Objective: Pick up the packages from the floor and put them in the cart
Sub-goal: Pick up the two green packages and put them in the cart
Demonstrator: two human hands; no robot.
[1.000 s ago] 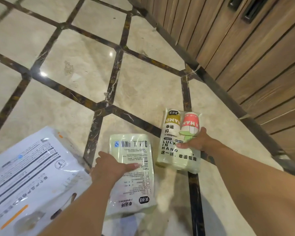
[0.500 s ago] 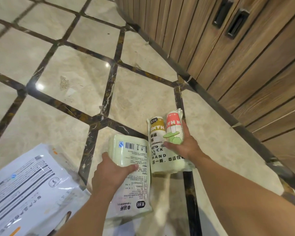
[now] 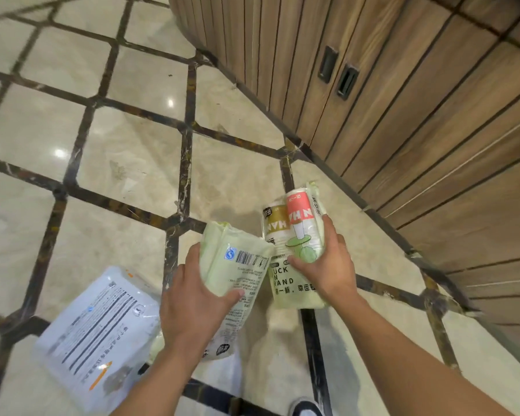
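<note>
My left hand (image 3: 192, 307) grips a pale green package with a barcode label (image 3: 240, 265), lifted off the floor. My right hand (image 3: 327, 265) grips a second pale green package of paper cups (image 3: 294, 235) with brown and red prints, also raised and touching the first one. A larger white package with black text (image 3: 96, 334) lies on the floor at lower left, beside my left forearm. No cart is in view.
The marble floor (image 3: 126, 157) with dark grid lines spreads out to the left and ahead. A wooden slatted cabinet wall (image 3: 418, 130) with two recessed handles (image 3: 336, 73) stands close on the right. A shoe (image 3: 305, 408) shows at the bottom edge.
Both hands closed round their packages and lifted them off the floor, bringing them together. The view rose and tilted up, showing more of the cabinet.
</note>
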